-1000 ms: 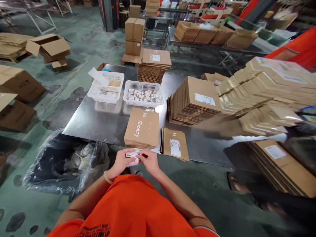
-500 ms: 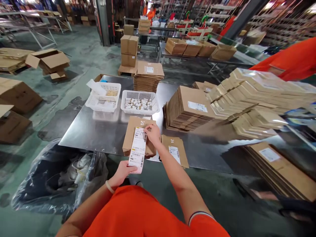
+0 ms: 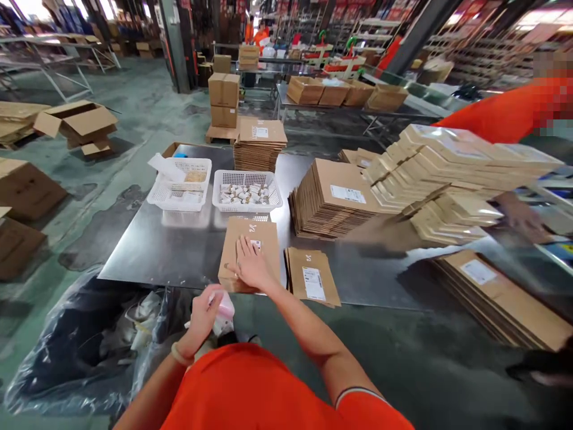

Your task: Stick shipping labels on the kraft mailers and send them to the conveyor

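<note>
My right hand (image 3: 251, 267) lies flat, fingers spread, pressing on the label (image 3: 256, 244) stuck to the top cardboard mailer (image 3: 249, 237) at the table's (image 3: 179, 251) near edge. My left hand (image 3: 205, 310) is closed around crumpled pink backing paper (image 3: 225, 309) (just off the edge, over the bin bag (image 3: 76, 340)).

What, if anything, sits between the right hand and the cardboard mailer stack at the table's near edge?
Nothing visible. The right hand lies flat on top of the cardboard mailer stack, covering most of a white label. The left hand is off the table edge, gripping crumpled pink-white paper above the bin bag.
</note>
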Demonstrator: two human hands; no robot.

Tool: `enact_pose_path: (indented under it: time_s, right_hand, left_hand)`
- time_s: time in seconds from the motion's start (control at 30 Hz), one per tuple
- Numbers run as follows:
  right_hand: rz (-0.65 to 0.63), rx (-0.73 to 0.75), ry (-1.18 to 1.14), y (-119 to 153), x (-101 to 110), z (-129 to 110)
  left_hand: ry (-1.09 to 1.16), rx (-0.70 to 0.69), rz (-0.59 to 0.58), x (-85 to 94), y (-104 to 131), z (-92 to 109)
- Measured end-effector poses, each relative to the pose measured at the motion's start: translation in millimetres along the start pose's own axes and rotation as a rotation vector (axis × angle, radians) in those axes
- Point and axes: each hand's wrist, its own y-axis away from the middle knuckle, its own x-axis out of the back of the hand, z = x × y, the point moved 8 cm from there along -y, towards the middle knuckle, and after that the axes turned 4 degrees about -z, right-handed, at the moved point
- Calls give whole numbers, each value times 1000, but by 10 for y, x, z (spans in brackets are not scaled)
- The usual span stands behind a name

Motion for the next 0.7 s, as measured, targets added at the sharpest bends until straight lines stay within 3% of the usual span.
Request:
enact_pose_path:
  time_s: [0.1, 0.2, 0.27, 0.37, 0.5, 0.6, 0.7]
  right_hand:
    - [45, -220, 8, -1, 165, 457]
    - [163, -499, -38, 227, 334, 956]
    - [160, -619, -143, 434, 286, 1173]
    - [149, -750, -333, 767, 172, 1463]
    - [371, -906, -429, 1407, 417, 2103]
    - [451, -1008, -501, 1940, 648, 2537]
    - [539, -983, -598, 2177, 796, 2541]
  left_hand:
    - [-115, 8, 38, -26, -197, 264]
    - [-242, 25, 43, -107, -264, 347]
    - [-318, 26, 18, -205, -243, 349]
    - [-343, -55, -165, -469, -176, 351]
    - [-186, -114, -359, -642, -131, 229]
    - [-143, -79, -395, -632, -133, 81]
    - [-185, -94, -362, -620, -65, 99]
